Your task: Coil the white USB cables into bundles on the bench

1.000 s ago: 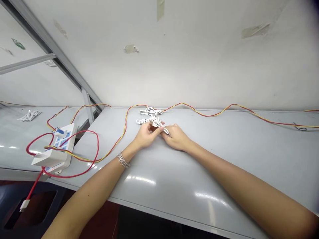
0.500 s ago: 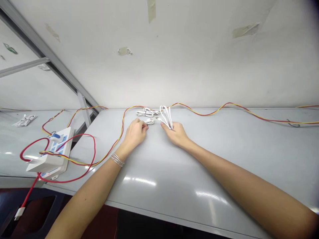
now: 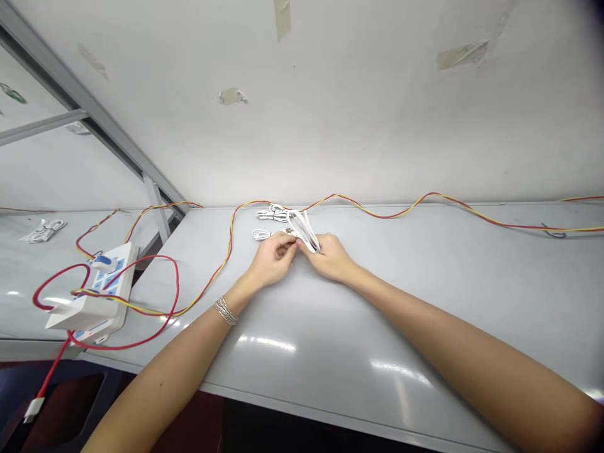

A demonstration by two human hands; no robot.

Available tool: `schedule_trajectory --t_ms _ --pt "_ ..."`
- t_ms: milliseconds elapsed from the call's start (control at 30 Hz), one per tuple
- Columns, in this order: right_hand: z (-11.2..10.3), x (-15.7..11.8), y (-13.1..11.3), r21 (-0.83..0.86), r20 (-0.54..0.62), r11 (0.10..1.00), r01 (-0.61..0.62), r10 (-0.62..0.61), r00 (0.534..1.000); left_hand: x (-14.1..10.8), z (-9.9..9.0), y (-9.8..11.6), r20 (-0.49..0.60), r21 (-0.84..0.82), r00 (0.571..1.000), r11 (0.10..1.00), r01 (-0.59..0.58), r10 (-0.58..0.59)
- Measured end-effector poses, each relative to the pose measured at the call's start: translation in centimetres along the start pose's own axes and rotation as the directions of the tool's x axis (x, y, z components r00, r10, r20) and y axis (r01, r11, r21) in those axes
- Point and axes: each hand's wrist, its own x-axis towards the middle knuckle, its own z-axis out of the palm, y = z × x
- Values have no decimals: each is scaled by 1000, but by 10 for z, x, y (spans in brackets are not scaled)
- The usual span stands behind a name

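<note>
My right hand [image 3: 331, 259] is closed around a looped white USB cable [image 3: 306, 231], whose loops stick up and to the left above the thumb. One metal-tipped plug [image 3: 289, 232] of this cable points left, just above the fingertips of my left hand [image 3: 276, 258]. Thumb and forefinger of the left hand are pinched together and touch the right thumb; what lies between them is too small to make out. Behind the left hand a small white cable coil [image 3: 262, 234] lies on the grey table [image 3: 401, 302]. Farther back rests a tied white cable bundle [image 3: 272, 213].
Along the wall's foot runs a twisted red and yellow wire [image 3: 377, 215]. At left stands a power strip [image 3: 113, 314] with a white adapter [image 3: 82, 311] and a looping red cable [image 3: 177, 277]. Another white cable bundle [image 3: 44, 231] lies far left, beyond a metal frame [image 3: 113, 138].
My left hand has moved right, from the small coil on the table to the cable in my right hand. The held loops have tilted left and lower.
</note>
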Motion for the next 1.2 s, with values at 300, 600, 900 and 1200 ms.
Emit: schedule_trajectory --t_ms 300,600,900,1200 --pt "-3 -1 -7 -199 161 979 45 -12 987 -3 1 9 -42 -82 995 992 -99 96" --pt "2 -8 -15 -392 224 895 213 -132 966 -2 4 10 -86 -76 991 992 -105 98" --pt "2 -7 -13 -310 207 937 159 -97 974 1 5 7 -157 -109 987 994 6 -24" --pt "1 -5 0 69 -7 996 51 -50 999 7 0 3 -62 -530 956 821 213 -288"
